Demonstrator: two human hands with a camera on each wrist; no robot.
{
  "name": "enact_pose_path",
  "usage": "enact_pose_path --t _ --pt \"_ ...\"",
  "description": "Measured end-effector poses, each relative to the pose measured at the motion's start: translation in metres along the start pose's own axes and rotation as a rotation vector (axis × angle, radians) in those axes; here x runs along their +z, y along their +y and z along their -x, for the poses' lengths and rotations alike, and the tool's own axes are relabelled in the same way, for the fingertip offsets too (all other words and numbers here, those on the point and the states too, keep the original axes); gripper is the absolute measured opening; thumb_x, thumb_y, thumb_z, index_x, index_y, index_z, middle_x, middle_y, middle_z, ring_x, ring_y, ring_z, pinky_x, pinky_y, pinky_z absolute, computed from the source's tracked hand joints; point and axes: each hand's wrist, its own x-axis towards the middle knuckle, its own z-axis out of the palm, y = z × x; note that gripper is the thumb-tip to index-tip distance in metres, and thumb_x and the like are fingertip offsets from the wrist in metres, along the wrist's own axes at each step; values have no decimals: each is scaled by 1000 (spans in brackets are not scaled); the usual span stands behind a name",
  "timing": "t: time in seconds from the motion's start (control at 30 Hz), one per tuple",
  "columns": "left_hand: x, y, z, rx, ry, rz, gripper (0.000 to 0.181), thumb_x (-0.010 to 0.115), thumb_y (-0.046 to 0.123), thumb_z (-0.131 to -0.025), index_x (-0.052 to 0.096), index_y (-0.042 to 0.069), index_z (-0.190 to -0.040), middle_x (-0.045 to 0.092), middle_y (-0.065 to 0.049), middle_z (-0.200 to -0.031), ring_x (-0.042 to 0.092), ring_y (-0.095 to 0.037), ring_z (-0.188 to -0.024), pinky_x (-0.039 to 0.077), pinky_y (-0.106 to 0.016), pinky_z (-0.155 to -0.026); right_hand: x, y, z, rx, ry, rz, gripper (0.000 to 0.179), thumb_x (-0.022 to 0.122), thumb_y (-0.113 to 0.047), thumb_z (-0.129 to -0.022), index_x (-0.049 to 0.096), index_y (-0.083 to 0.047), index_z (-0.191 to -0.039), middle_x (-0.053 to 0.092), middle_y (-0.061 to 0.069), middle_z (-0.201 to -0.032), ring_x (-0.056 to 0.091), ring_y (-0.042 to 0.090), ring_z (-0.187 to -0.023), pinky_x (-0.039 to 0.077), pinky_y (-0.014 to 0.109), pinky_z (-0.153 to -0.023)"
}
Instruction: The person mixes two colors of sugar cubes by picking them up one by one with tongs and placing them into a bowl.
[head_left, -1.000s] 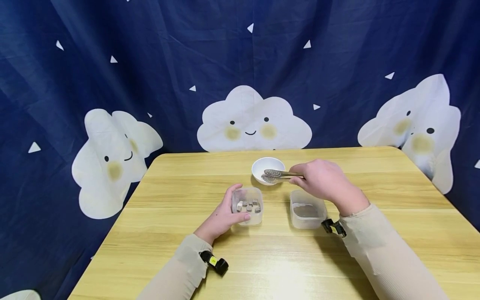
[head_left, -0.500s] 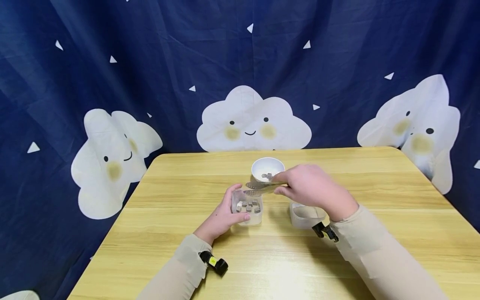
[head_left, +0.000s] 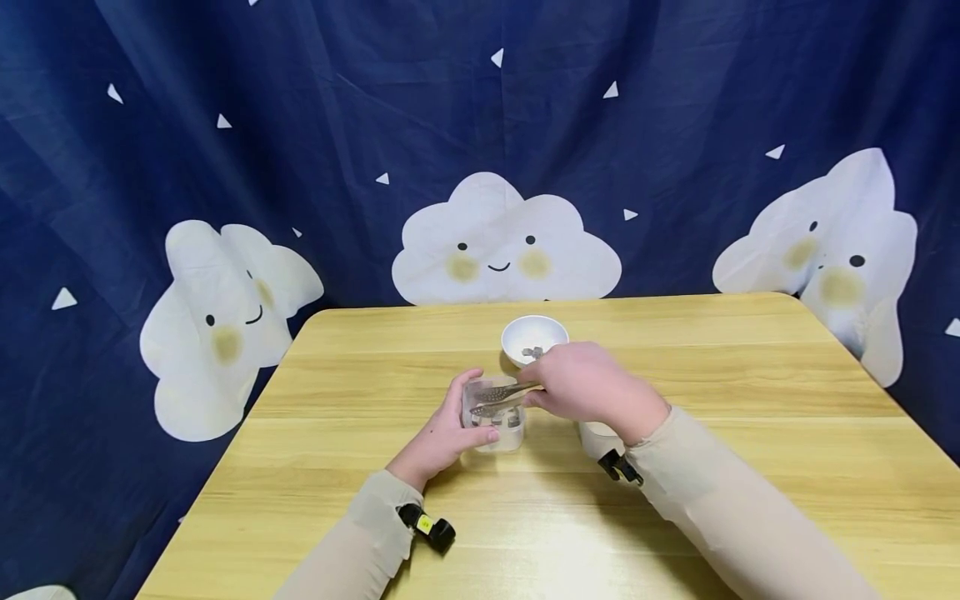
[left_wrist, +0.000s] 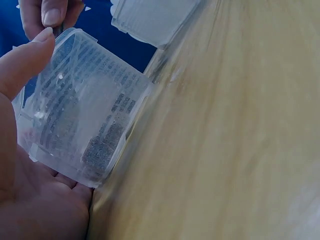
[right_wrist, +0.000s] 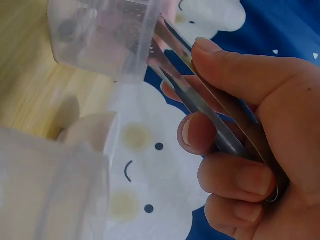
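The person's left hand [head_left: 442, 433] is wrapped around a small clear box [head_left: 493, 414] that sits on the wooden table [head_left: 315, 433], with the thumb on one side and the fingers curled around the other. Little grey cubes lie inside the box. The right hand [head_left: 588, 387] holds metal tongs [head_left: 504, 396] tight, with the thumb on top and the fingers curled under. The two tips of the tongs are a little apart and reach into the top of the clear box. I cannot tell if they have a cube between them. Just behind the hands sits a white bowl [head_left: 534, 337] with a few grey bits in it. A second clear box [head_left: 592, 437] peeks out under the right wrist.
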Motion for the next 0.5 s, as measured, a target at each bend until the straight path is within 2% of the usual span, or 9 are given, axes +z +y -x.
enact_pose_path --t 0.27,0.5 --pt "-2 -4 -2 31 5 -65 99 80 9 -86 14 19 -159 33 -7 -159 44 -27 -138 32 -47 -116 5 -5 -10 14 -73 13 10 75 -39 -90 72 -30 -88 64 -12 -76 58 11 -70 51 42 -61" --pt "-1 -3 -1 28 12 -66 100 80 8 -85 15 19 -160 35 -7 -158 43 -28 -139 31 -47 -117 5 -8 -15 19 -112 24 11 75 -38 -90 71 -30 -85 63 -13 -74 57 12 -70 51 41 -62"
